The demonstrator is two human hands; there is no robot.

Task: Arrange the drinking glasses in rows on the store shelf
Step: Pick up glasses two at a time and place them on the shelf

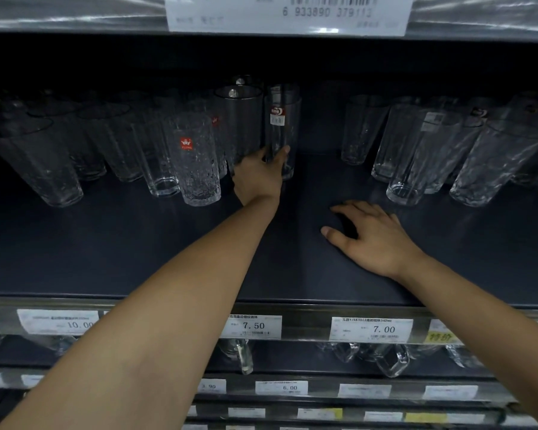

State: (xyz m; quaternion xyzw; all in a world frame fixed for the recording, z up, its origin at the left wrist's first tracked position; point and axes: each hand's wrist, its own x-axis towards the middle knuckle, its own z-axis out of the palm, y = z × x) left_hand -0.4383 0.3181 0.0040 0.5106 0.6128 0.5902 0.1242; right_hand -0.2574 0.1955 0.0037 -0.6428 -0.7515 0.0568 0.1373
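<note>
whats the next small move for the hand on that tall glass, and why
Probably slide the tall glass forward with the left hand, which grips its base. It stands deep among other glasses, and the dark shelf in front is bare. The right hand rests flat there, holding nothing.

- Our left arm stretches far forward, bare to the elbow, and our left hand (259,173) is curled in a grip, thumb out to the right.
- Our right hand (368,235) lies palm down, fingers spread and slightly bent, the forearm angled in from the lower right.
</note>
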